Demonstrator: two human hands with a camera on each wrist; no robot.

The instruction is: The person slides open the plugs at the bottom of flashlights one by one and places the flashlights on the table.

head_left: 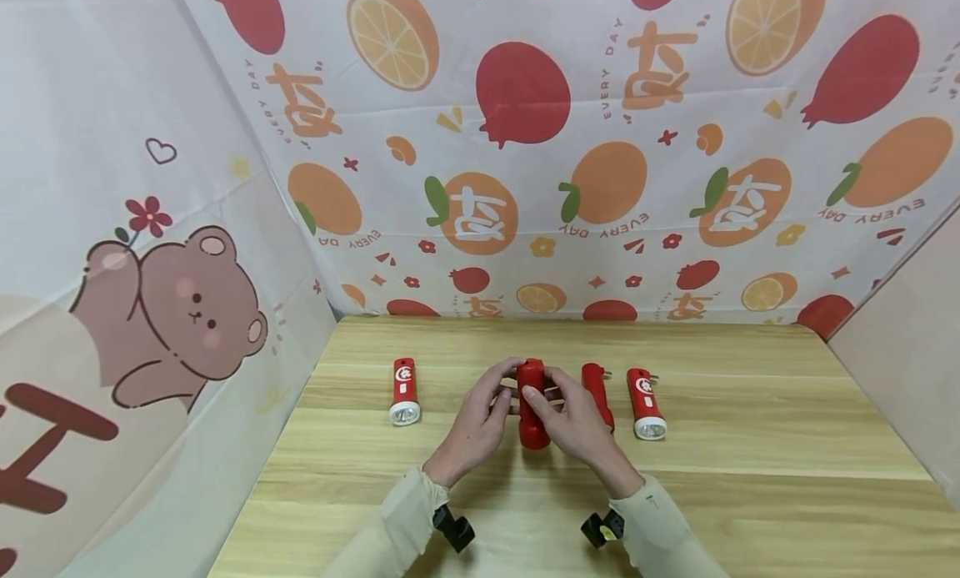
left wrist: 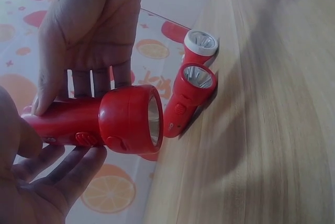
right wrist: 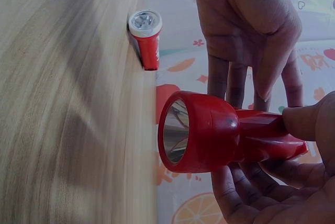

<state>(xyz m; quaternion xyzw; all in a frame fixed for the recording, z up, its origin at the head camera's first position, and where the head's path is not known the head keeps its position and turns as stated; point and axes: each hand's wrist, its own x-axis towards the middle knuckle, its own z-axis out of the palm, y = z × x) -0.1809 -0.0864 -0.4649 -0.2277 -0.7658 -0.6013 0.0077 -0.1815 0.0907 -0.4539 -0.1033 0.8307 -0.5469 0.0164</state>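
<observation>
A red flashlight (head_left: 533, 411) is held upright off the table, lens end down. My right hand (head_left: 576, 415) grips it, with the thumb across its body and the fingers on the other side. The lens and red head (right wrist: 209, 132) show clearly in the right wrist view. My left hand (head_left: 478, 415) is beside the flashlight, its fairly straight fingers (left wrist: 78, 179) reaching to the body; exact contact is partly hidden. A ridged red switch (left wrist: 88, 139) shows on the flashlight in the left wrist view.
Right of the hands lie an all-red flashlight (head_left: 594, 386) and a red flashlight with a white rim (head_left: 646, 403), metal plug prongs showing. Another white-rimmed flashlight (head_left: 404, 390) lies left. The wooden table (head_left: 750, 411) meets a fruit-print cloth (head_left: 525, 253) behind.
</observation>
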